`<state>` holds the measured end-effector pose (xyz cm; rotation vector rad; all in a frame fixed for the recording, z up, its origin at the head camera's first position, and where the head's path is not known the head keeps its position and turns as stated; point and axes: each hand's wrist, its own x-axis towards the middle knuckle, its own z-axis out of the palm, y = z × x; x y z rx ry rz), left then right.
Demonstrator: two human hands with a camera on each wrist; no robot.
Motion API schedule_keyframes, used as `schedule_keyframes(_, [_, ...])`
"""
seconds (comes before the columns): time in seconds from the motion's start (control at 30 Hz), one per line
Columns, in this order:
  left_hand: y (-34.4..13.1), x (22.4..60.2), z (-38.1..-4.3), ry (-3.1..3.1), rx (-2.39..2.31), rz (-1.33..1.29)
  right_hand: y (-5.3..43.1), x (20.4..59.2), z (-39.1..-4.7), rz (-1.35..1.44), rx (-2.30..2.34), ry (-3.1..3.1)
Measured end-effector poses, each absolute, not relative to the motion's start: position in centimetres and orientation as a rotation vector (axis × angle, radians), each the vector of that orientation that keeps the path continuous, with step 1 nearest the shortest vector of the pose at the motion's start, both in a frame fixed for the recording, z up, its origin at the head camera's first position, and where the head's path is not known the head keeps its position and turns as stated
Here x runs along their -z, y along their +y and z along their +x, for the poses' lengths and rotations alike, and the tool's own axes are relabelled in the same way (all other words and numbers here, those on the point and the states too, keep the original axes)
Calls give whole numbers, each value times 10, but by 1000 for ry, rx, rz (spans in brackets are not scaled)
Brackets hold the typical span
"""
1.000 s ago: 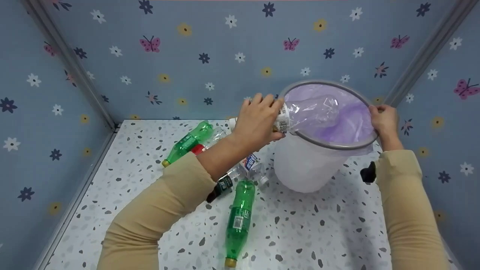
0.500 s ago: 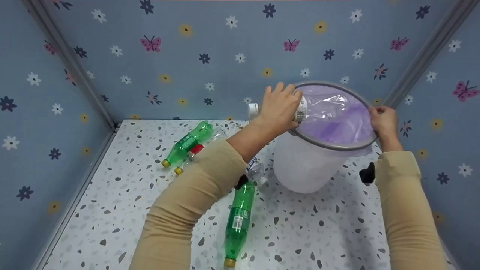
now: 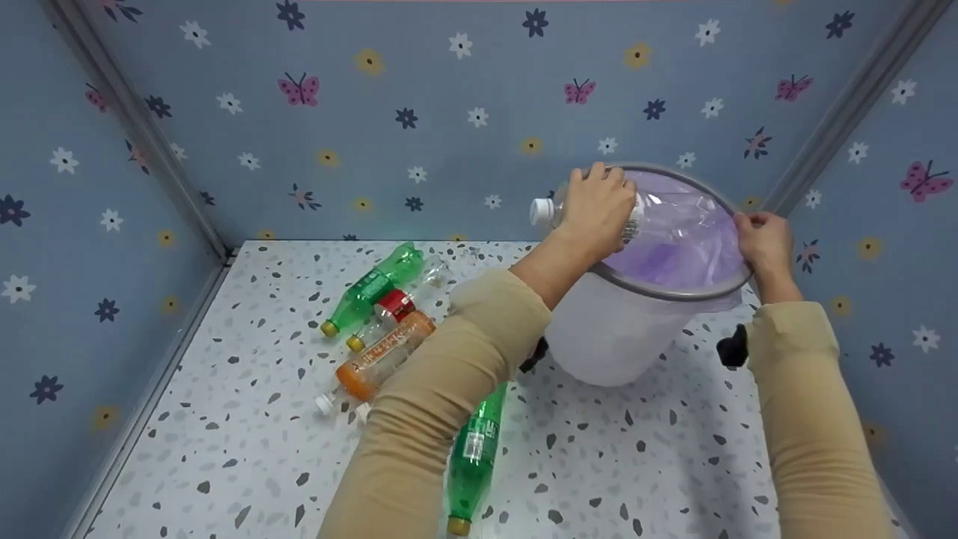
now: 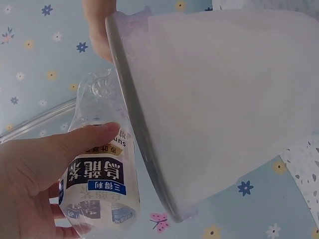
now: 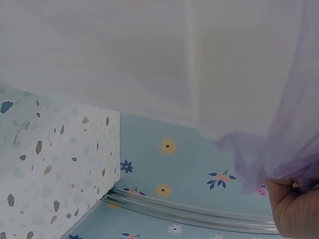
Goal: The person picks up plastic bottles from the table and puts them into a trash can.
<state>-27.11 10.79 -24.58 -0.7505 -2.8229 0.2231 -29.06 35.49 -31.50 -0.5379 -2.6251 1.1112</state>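
Note:
My left hand [image 3: 599,209] grips a clear plastic bottle [image 3: 673,209] with a white cap round its label. The bottle lies nearly level, its base end over the mouth of a white trash can [image 3: 599,337] and its cap pointing left. In the left wrist view the thumb presses on the bottle's printed label [image 4: 97,169], beside the can's grey rim [image 4: 142,132]. A purple bag [image 3: 658,262] lines the can, which tilts to the right. My right hand [image 3: 767,243] pinches the can's rim and the bag's edge on the right side. The inside bottom is hidden.
Left of the can on the speckled table [image 3: 599,457] lie several bottles: a green bottle [image 3: 374,288], a red-labelled bottle [image 3: 394,305], an orange-labelled bottle [image 3: 385,355] and another green bottle [image 3: 475,449]. My left sleeve covers part of the pile. Patterned walls [image 3: 479,90] stand around.
My left hand has carried the bottle rightward, farther over the can's mouth. The orange-labelled bottle has come into sight from behind the arm. My right hand has stayed at the rim.

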Motion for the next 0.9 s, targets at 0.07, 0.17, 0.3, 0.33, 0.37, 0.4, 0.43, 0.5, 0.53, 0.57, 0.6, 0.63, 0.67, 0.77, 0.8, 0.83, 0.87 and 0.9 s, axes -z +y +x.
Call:
schedule_keyframes(0.07, [113,248,-273,-2827,-239,-760,355,315,-290,-556,-1135,-2632])
schedule_keyframes(0.17, [120,251,-275,-2822,-262,-781,355,314,-290,-572,-1154,-2638])
schedule_keyframes(0.3, [128,257,-277,-2812,-284,-802,355,313,-289,-568,-1148,-2637])
schedule_keyframes(0.33, [130,258,-277,-2809,-287,-806,355,313,-289,-564,-1149,-2636])
schedule_keyframes(0.37, [132,260,-277,-2806,-292,-811,355,313,-289,-562,-1147,-2634])
schedule_keyframes(0.4, [134,262,-277,-2803,-295,-817,355,314,-289,-559,-1145,-2633])
schedule_keyframes(0.43, [136,263,-277,-2800,-299,-824,355,314,-289,-559,-1142,-2630])
schedule_keyframes(0.5, [139,266,-277,-2795,-312,-835,355,315,-290,-562,-1142,-2627])
schedule_keyframes(0.53, [141,268,-277,-2792,-312,-842,354,315,-290,-562,-1146,-2627])
schedule_keyframes(0.57, [142,269,-277,-2793,-317,-847,354,315,-291,-562,-1141,-2625])
schedule_keyframes(0.6, [143,271,-277,-2793,-317,-850,354,316,-291,-559,-1137,-2624])
schedule_keyframes(0.63, [145,272,-277,-2794,-312,-851,354,316,-291,-557,-1138,-2621])
schedule_keyframes(0.67, [145,273,-276,-2796,-307,-852,354,316,-291,-554,-1136,-2618])
schedule_keyframes(0.77, [148,276,-276,-2819,-312,-864,354,316,-291,-546,-1120,-2614])
schedule_keyframes(0.8, [148,276,-276,-2829,-311,-871,354,316,-291,-546,-1118,-2616])
schedule_keyframes(0.83, [148,276,-276,-2839,-307,-878,354,316,-291,-549,-1123,-2618])
schedule_keyframes(0.87, [148,277,-276,-2853,-312,-890,354,316,-291,-552,-1124,-2621])
schedule_keyframes(0.9, [148,277,-276,-2868,-311,-903,354,316,-291,-553,-1120,-2623])
